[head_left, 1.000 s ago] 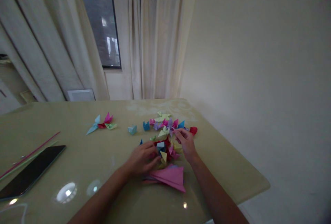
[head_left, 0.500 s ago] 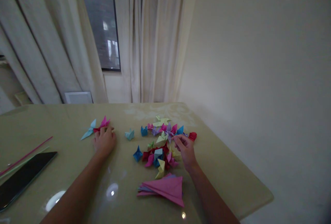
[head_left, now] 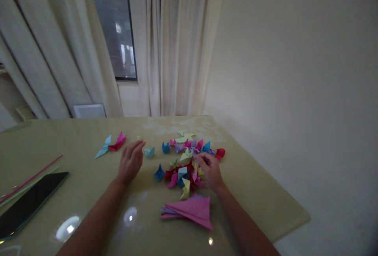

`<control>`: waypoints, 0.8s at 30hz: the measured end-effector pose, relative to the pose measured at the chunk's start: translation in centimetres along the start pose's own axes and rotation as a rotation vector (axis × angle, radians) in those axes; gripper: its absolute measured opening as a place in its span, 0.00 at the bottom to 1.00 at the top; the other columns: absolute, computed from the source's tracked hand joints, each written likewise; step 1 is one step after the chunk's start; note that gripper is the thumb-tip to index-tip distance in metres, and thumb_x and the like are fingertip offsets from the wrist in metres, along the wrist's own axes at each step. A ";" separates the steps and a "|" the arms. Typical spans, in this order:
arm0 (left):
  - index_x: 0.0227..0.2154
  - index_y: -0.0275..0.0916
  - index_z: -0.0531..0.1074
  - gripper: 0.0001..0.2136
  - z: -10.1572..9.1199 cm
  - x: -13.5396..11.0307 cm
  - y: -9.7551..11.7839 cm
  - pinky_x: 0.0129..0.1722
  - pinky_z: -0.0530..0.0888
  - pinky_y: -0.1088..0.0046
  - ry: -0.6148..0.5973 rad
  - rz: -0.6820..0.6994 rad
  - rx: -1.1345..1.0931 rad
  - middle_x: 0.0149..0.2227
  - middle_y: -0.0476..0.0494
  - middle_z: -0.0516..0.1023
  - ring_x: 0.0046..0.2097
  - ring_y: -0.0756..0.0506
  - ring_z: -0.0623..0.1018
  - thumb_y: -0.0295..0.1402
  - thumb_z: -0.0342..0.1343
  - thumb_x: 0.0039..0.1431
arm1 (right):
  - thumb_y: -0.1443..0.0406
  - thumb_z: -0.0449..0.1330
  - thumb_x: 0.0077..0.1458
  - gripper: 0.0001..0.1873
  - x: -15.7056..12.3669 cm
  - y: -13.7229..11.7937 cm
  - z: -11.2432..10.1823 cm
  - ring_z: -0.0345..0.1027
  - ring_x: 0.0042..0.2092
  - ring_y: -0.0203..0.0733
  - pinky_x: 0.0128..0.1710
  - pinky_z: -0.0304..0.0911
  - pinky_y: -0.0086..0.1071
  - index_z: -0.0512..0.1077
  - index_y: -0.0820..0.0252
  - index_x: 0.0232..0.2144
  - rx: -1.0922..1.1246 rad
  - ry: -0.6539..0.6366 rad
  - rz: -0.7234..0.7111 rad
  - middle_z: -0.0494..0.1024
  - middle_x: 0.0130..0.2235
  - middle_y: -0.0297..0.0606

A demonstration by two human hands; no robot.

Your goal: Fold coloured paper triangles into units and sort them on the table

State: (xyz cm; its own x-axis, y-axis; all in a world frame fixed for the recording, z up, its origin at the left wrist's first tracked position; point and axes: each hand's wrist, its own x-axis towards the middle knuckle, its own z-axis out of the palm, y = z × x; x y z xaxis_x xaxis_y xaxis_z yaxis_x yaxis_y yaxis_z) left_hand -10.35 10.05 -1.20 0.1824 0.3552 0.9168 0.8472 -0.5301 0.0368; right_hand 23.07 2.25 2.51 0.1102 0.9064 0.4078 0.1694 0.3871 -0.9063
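My left hand [head_left: 131, 162] is raised over the table with its fingers stretched forward, left of a light blue folded paper piece [head_left: 149, 152]. A small pale yellow-green patch shows just beyond its fingertips; whether it touches them I cannot tell. Farther left lie a light blue paper crane [head_left: 104, 148] and a pink-and-red paper crane [head_left: 118, 142], side by side. At the right, my right hand [head_left: 209, 167] pinches a light purple folded paper piece [head_left: 195, 154] at the edge of the back cluster of paper cranes [head_left: 186, 156]. Its fingers partly hide that piece.
A front pile of colourful folded paper [head_left: 174, 178] lies near a blue paper piece [head_left: 159, 173]. Closer to me is a stack of pink and purple folded paper [head_left: 191, 210]. A black phone [head_left: 32, 204] and a pink thin stick [head_left: 35, 176] lie at the left.
My left hand has lifted away from the pink-and-red crane and moved right, uncovering it. My right hand stays at the back cluster, almost still. The view has shifted slightly.
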 end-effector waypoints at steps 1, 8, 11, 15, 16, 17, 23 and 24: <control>0.60 0.42 0.69 0.20 0.0 0.0 0.9 0.55 0.76 0.61 0.060 0.122 -0.058 0.52 0.35 0.77 0.54 0.41 0.78 0.23 0.54 0.67 | 0.51 0.64 0.61 0.18 -0.2 0.0 0.1 0.64 0.27 0.38 0.27 0.60 0.30 0.79 0.59 0.31 -0.031 -0.023 -0.022 0.72 0.24 0.32; 0.64 0.47 0.67 0.21 0.1 0.6 8.8 0.57 0.77 0.63 -0.183 0.676 -0.360 0.55 0.39 0.80 0.57 0.42 0.79 0.28 0.55 0.70 | 0.55 0.61 0.68 0.26 -1.5 0.2 0.6 0.74 0.44 0.45 0.48 0.70 0.38 0.69 0.52 0.64 -0.223 -0.381 -0.330 0.79 0.52 0.43; 0.62 0.50 0.68 0.21 0.1 0.7 9.9 0.58 0.77 0.67 -0.235 0.663 -0.440 0.57 0.43 0.80 0.57 0.44 0.79 0.28 0.54 0.70 | 0.54 0.59 0.70 0.18 -1.7 0.1 0.8 0.74 0.44 0.46 0.47 0.70 0.37 0.77 0.53 0.56 -0.232 -0.432 -0.382 0.81 0.45 0.42; 0.61 0.48 0.70 0.19 0.6 0.0 9.0 0.56 0.77 0.67 -0.200 0.540 -0.457 0.58 0.41 0.79 0.58 0.43 0.78 0.30 0.55 0.69 | 0.55 0.62 0.68 0.13 -1.4 0.2 0.8 0.74 0.39 0.44 0.41 0.69 0.34 0.79 0.54 0.46 -0.233 -0.304 -0.306 0.82 0.40 0.39; 0.61 0.45 0.69 0.19 0.8 -0.1 8.5 0.56 0.77 0.65 -0.151 0.475 -0.432 0.58 0.38 0.78 0.59 0.41 0.78 0.30 0.56 0.68 | 0.55 0.62 0.67 0.13 -1.2 0.3 0.7 0.74 0.39 0.43 0.41 0.69 0.33 0.79 0.55 0.46 -0.233 -0.237 -0.275 0.82 0.40 0.39; 0.61 0.43 0.69 0.20 1.0 -0.2 8.0 0.56 0.77 0.62 -0.096 0.377 -0.393 0.58 0.35 0.77 0.59 0.40 0.77 0.30 0.56 0.68 | 0.55 0.62 0.66 0.13 -0.9 0.4 0.5 0.74 0.38 0.43 0.40 0.68 0.33 0.78 0.56 0.45 -0.234 -0.158 -0.240 0.81 0.40 0.39; 0.61 0.36 0.67 0.20 -0.6 0.6 2.0 0.64 0.67 0.44 -0.050 -0.509 0.075 0.62 0.28 0.71 0.66 0.31 0.69 0.33 0.50 0.69 | 0.51 0.63 0.60 0.16 1.2 1.3 -2.0 0.68 0.31 0.40 0.31 0.64 0.31 0.72 0.57 0.40 -0.222 0.222 -0.064 0.77 0.35 0.36; 0.63 0.35 0.66 0.22 -1.3 0.5 0.5 0.64 0.65 0.39 -0.100 -0.656 0.175 0.65 0.27 0.68 0.67 0.28 0.67 0.33 0.50 0.68 | 0.51 0.63 0.59 0.16 1.4 1.4 -2.4 0.69 0.31 0.41 0.31 0.64 0.32 0.72 0.57 0.38 -0.230 0.238 -0.055 0.76 0.34 0.36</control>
State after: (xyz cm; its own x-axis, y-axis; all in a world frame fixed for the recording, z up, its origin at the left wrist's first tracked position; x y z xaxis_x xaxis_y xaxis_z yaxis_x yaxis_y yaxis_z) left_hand -10.49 8.91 -0.19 -0.3582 0.6338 0.6856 0.8648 -0.0515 0.4994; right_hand 25.78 3.66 2.07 0.3160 0.8095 0.4949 0.3953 0.3618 -0.8443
